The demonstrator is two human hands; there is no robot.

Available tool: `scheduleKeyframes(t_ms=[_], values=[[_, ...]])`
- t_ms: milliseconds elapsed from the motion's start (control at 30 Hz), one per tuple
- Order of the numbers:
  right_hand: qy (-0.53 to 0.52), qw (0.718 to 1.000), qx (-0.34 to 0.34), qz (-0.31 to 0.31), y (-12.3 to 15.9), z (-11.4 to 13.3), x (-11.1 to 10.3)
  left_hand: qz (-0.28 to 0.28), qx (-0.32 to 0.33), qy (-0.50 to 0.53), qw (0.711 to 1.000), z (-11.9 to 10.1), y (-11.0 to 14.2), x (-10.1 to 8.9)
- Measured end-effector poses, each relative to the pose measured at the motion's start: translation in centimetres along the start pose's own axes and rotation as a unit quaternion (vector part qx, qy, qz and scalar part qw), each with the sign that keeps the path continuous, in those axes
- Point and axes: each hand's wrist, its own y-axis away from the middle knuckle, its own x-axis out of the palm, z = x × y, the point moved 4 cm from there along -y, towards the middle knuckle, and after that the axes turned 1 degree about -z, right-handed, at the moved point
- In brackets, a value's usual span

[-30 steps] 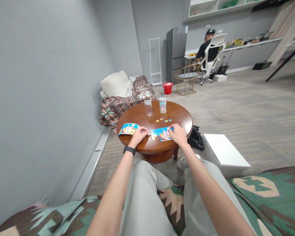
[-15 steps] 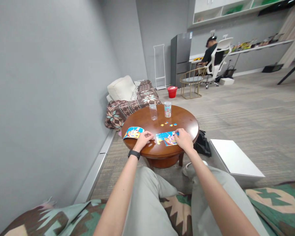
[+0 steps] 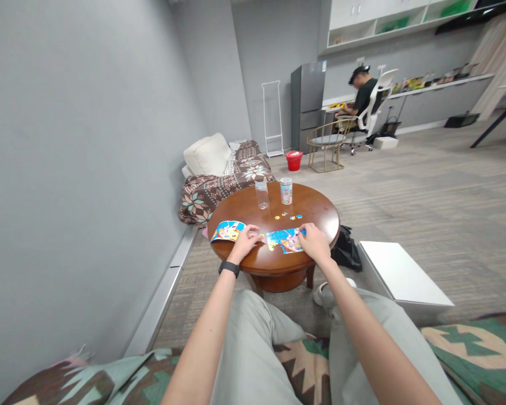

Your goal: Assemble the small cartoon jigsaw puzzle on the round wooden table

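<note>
On a round dark wood table (image 3: 274, 269) lies a partly joined blue jigsaw puzzle (image 3: 283, 241). My right hand (image 3: 314, 243) rests at its right edge, fingertips on the pieces. My left hand (image 3: 245, 243) sits just left of the puzzle, beside a small yellow piece (image 3: 260, 234). Whether either hand holds a piece is hidden at this size. A curled picture sheet (image 3: 226, 231) lies under my left fingers' side of the table. Farther back are several loose puzzle pieces (image 3: 289, 216), a clear plastic jar (image 3: 261, 194) and a printed can (image 3: 285, 190).
A black bag (image 3: 346, 250) and a white box (image 3: 402, 274) stand right of the table. A grey wall runs along the left, beside a blanket-covered couch (image 3: 221, 191). Far back, a seated person (image 3: 361, 95) works at a desk near a red bucket (image 3: 294, 160).
The whole view has shifted slightly as my head moved. Both hands stay at the puzzle's edges, with no clear change in the pieces.
</note>
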Motion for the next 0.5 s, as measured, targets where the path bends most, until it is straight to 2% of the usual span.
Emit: scheduleKeyframes(t_ms=[500], values=[[-0.006, 1.000, 0.007, -0.001, -0.04, 0.11, -0.05, 0.007, -0.010, -0.009, 1.000, -0.51, 0.06, 0.22]])
